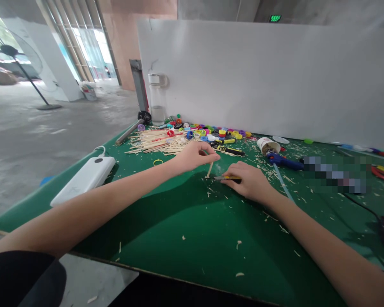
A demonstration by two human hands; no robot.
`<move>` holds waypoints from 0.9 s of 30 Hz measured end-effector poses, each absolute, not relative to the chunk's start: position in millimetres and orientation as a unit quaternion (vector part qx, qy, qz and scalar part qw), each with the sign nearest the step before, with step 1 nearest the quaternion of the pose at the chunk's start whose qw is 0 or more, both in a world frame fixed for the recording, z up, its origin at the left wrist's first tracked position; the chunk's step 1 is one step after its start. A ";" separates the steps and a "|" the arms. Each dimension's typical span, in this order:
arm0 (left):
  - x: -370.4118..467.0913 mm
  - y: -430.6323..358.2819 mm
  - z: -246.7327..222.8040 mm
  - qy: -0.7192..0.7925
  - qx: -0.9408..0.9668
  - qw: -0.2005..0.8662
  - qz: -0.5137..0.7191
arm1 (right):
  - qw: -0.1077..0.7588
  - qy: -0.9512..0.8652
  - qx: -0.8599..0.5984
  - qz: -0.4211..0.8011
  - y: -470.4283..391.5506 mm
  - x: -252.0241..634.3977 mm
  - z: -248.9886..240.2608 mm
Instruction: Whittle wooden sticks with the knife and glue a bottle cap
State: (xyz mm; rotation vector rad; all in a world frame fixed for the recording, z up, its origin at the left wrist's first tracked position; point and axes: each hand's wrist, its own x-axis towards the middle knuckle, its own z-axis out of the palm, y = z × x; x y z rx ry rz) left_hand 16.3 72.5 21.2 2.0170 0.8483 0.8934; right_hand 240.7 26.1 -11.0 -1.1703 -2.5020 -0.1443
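My left hand (196, 155) is closed in a pinch on the top of a short wooden stick (210, 169), which stands nearly upright, slightly tilted, with its lower end at the green tabletop (166, 251). In my right hand (248, 181) is a utility knife (232, 178) with a yellow body, its blade pointing left toward the foot of the stick. Whether the blade touches the wood I cannot tell. Pale wood shavings (208, 194) lie around the stick's lower end. Most of the knife's handle is hidden under my fingers.
Behind my hands lie a pile of wooden sticks (156, 140), coloured bottle caps (205, 132) and yellow-black pliers (230, 150). A white power bank (85, 179) is at left, a glass bottle (157, 100) at back. A tipped paper cup (269, 145) and blue glue gun (286, 162) lie right.
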 end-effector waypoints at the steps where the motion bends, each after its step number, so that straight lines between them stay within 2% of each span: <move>1: 16.5 72.6 20.9 0.334 0.789 0.376 0.353 | 0.191 -0.886 -0.418 -0.057 26.1 240.3 -11.5; 9: 18.4 72.1 14.8 0.343 0.765 0.399 0.372 | 0.176 -0.881 -0.433 -0.072 26.4 240.9 -13.7; 15: 20.4 64.5 23.2 0.344 0.800 0.348 0.348 | 0.102 -0.886 -0.453 -0.003 39.0 236.7 -7.5; 20: 18.5 63.8 27.0 0.312 0.833 0.315 0.331 | 0.075 -0.894 -0.443 0.003 43.9 233.6 -4.1; 23: 15.7 69.0 23.8 0.326 0.814 0.346 0.332 | 0.104 -0.887 -0.450 -0.022 37.7 234.8 -6.8; 27: 13.9 75.7 16.3 0.339 0.770 0.398 0.366 | 0.187 -0.878 -0.434 -0.073 27.7 238.1 -13.1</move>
